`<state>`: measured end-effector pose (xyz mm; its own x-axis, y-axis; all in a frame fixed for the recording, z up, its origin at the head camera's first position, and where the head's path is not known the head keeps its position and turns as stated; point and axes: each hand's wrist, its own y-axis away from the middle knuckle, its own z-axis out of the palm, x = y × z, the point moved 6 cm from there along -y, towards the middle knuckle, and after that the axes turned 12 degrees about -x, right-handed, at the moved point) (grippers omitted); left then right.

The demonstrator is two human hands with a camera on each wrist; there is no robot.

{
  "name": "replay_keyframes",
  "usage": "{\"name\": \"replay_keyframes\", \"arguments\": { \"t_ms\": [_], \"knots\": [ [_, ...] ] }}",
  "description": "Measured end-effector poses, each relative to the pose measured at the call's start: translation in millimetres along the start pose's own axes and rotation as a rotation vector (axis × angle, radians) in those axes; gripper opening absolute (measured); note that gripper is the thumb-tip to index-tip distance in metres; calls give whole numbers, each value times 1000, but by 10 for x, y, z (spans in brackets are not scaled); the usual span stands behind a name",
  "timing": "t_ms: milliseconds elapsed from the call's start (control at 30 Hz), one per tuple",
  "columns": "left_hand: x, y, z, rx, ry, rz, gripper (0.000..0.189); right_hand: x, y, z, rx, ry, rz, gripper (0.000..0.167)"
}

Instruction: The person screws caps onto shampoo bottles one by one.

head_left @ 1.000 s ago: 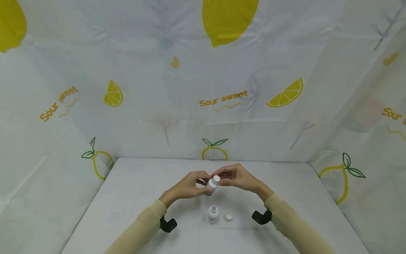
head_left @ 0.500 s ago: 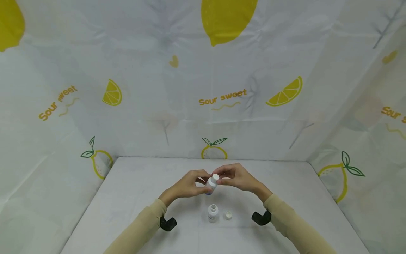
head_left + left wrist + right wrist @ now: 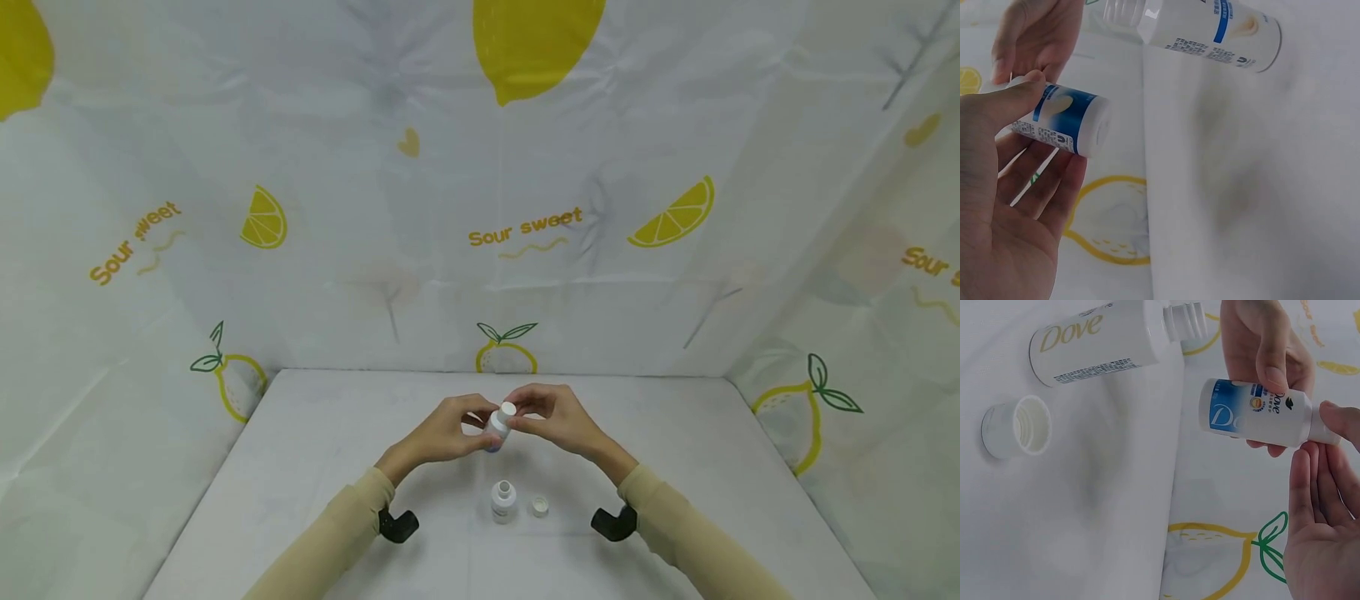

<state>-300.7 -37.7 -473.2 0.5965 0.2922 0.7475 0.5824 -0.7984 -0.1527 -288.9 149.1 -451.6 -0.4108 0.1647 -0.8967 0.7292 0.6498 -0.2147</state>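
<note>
Above the table, my left hand (image 3: 448, 431) grips a small white and blue Dove bottle (image 3: 1254, 412) between thumb and fingers. The bottle tilts, its capped end up and toward the right. My right hand (image 3: 561, 417) pinches the white cap (image 3: 1322, 425) on its neck with thumb and fingertips. Below the hands, a second white Dove bottle (image 3: 503, 502) stands upright on the table with its threaded neck bare. Beside it to the right lies a loose white cap (image 3: 540, 506), hollow side showing in the right wrist view.
The white table (image 3: 330, 450) is bounded by a lemon-print curtain (image 3: 360, 250) at the back and sides. Black wrist camera mounts (image 3: 397, 527) jut below both forearms, close over the table on either side of the standing bottle.
The held bottle and both hands have risen slightly in the head view. My right hand has shifted a little to the left, its fingers staying at the cap.
</note>
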Motion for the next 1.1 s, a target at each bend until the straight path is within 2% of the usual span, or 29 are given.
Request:
{"name": "replay_keyframes", "arguments": {
  "t_ms": [167,533,867,1100],
  "knots": [
    [-7,6,-2,1,-5,-10,36,2,-8,19,21,14,43,25],
    [0,13,4,2,-6,-17,36,-4,8,37,50,34,69,26],
    [-1,1,17,6,-9,-8,36,-1,11,35,51,39,77,25],
    [-49,-26,45,3,-7,-23,37,0,10,16,40,41,55,24]
  ]
}}
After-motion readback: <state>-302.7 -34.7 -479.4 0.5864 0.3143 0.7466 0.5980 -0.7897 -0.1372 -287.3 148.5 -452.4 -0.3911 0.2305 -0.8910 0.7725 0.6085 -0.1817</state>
